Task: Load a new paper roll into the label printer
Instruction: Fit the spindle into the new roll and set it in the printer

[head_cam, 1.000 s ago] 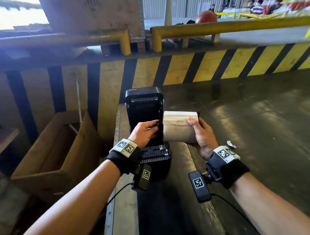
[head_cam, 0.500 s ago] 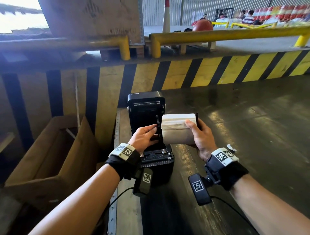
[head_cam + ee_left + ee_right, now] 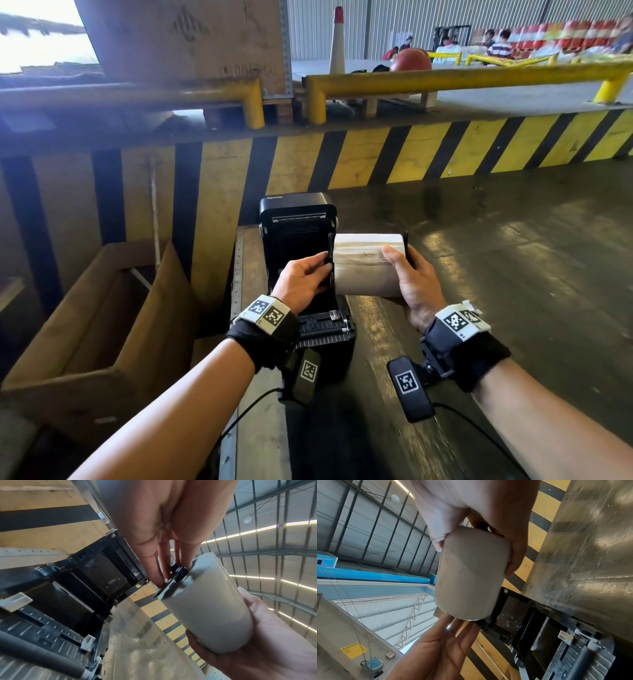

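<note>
Printer [image 3: 301,246] on desk [image 3: 513,274] at left edge, lid up, roll bay holds nothing visible. Paper roll [image 3: 368,265] held in air just right of it. Right hand [image 3: 412,284] fingers wrapped round roll. Left hand [image 3: 303,281] fingers pinch black end disc [image 3: 173,582]; only left wrist view shows that clearly.

A yellow-and-black striped wall [image 3: 376,157] stood behind the dark shiny worktop [image 3: 513,260]. Yellow rails [image 3: 462,77] ran above it; an open cardboard box [image 3: 102,318] sat off the worktop's left edge.
</note>
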Available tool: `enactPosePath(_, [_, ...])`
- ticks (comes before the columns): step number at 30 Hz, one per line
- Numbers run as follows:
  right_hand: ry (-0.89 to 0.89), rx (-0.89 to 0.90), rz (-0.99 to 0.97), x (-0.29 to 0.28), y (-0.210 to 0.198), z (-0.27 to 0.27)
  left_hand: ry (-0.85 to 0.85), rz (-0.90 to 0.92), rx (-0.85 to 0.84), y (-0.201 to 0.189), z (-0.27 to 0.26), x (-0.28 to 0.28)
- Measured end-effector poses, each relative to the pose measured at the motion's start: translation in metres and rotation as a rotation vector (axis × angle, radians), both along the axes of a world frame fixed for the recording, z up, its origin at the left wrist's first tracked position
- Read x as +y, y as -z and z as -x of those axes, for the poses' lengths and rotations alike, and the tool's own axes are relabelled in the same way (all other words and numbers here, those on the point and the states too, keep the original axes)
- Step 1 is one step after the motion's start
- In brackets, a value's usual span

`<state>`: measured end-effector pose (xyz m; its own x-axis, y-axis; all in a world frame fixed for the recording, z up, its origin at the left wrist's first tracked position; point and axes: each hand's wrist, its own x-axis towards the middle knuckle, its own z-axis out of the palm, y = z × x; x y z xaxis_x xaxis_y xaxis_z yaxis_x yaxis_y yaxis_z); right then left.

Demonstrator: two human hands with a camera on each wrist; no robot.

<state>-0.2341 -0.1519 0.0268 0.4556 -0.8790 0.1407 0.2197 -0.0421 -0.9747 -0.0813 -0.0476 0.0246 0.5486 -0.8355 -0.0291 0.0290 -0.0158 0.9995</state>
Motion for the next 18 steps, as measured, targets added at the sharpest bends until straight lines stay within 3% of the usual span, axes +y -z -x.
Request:
enactPosePath(5, [-0.046, -0.008, 0.084, -0.001, 0.000, -0.001, 0.006, 0.028, 0.207, -0.014, -0.001, 0.004])
enactPosePath(10, [-0.105, -0.013, 0.118, 0.003, -0.002, -0.010, 0.014, -0.022, 0.064, -0.020, -0.009, 0.004])
enactPosePath(18, [-0.181, 0.044, 0.124, 0.006, 0.004, -0.032, 0.026, 0.010, 0.117, -0.011, -0.027, 0.017])
